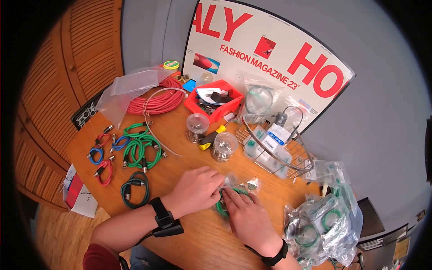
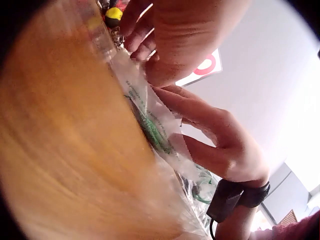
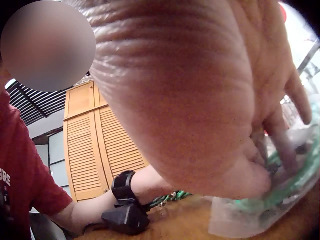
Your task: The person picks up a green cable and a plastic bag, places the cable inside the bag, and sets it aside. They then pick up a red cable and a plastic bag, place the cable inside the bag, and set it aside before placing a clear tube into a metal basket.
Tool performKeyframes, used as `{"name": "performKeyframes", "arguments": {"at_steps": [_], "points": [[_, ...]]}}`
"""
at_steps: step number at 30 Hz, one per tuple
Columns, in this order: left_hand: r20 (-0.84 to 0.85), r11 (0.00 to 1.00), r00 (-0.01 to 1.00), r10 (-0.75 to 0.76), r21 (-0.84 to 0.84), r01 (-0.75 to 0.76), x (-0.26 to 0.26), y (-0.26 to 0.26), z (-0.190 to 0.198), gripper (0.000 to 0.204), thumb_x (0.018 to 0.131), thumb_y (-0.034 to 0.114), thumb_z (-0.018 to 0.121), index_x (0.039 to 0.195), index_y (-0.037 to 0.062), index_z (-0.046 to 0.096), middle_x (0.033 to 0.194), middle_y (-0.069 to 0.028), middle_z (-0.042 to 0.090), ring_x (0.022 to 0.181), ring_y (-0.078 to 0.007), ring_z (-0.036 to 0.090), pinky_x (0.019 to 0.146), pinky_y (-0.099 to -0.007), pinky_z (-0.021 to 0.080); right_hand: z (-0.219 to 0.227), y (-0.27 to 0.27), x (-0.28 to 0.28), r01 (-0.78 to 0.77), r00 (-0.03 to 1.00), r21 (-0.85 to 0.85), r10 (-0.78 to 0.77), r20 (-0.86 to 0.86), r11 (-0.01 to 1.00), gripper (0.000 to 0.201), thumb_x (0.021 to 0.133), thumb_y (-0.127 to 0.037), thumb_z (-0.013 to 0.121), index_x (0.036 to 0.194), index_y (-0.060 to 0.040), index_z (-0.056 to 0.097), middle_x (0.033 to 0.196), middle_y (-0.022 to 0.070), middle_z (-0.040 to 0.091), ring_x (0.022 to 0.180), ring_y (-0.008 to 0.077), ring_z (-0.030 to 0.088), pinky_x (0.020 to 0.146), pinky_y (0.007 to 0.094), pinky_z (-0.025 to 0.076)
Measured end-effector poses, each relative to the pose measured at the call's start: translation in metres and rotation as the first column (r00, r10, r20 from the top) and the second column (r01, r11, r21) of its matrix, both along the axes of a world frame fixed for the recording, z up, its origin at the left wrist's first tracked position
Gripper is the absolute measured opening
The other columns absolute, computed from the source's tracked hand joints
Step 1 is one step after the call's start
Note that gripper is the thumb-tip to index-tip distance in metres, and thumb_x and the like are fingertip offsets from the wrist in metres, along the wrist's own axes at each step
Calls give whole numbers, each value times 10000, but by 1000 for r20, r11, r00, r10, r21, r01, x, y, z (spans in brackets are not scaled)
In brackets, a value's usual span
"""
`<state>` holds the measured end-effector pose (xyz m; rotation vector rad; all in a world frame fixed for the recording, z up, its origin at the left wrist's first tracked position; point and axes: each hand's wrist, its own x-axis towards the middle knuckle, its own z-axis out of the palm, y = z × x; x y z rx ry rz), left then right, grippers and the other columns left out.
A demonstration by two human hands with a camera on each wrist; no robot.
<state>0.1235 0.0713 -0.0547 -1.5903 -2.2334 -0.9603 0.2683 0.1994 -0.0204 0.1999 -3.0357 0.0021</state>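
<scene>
A clear plastic bag point(image 1: 252, 183) with a coiled green cable point(image 1: 221, 208) inside lies on the table under both hands. My left hand point(image 1: 198, 186) pinches the bag's edge, its fingers bent together. Over the coil, my right hand point(image 1: 252, 216) grips the bag, fingers reaching along it and thumb low at its side. From the left wrist, printed green text shows on the plastic bag point(image 2: 145, 115), and the right hand point(image 2: 220, 130) sits just behind it. In the right wrist view the thumb lies close by the green cable point(image 3: 285, 195).
Loose green cables point(image 1: 144, 150) and short red and blue ones lie at left, near a red cable coil point(image 1: 157, 101). Behind stand two clear jars point(image 1: 225, 146), a screwdriver point(image 1: 212, 137), a red bin point(image 1: 213, 99) and a wire basket point(image 1: 279, 148). Bagged cables point(image 1: 321, 225) pile up at right.
</scene>
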Motion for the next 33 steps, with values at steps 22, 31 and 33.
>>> {"name": "performKeyframes", "arguments": {"at_steps": [22,31,33], "points": [[400,975,914,61,-220,31,-1,-3,13,281,898,261,577,1121,100,515,728,-70,641,660,-245,647,571,-386,471,18,42,-20,181,898,-321,-289,-332,930,346,803,-97,634,1143,-42,596,947,153,655,868,339,617,784,413,478],[696,960,717,-30,-180,216,-14,-3,4,291,935,160,537,1211,81,490,616,-47,603,566,-146,601,517,-305,431,-36,85,-28,307,880,-745,-475,-15,592,317,834,-101,645,1143,-37,621,714,92,644,594,197,608,584,325,494],[841,980,506,-192,193,51,-15,4,-6,294,939,88,526,1230,67,480,629,-11,575,550,-67,531,503,-233,397,-40,93,-26,234,857,-851,-513,-47,471,327,842,-71,632,1167,-46,611,690,52,633,585,132,594,558,286,482]]}}
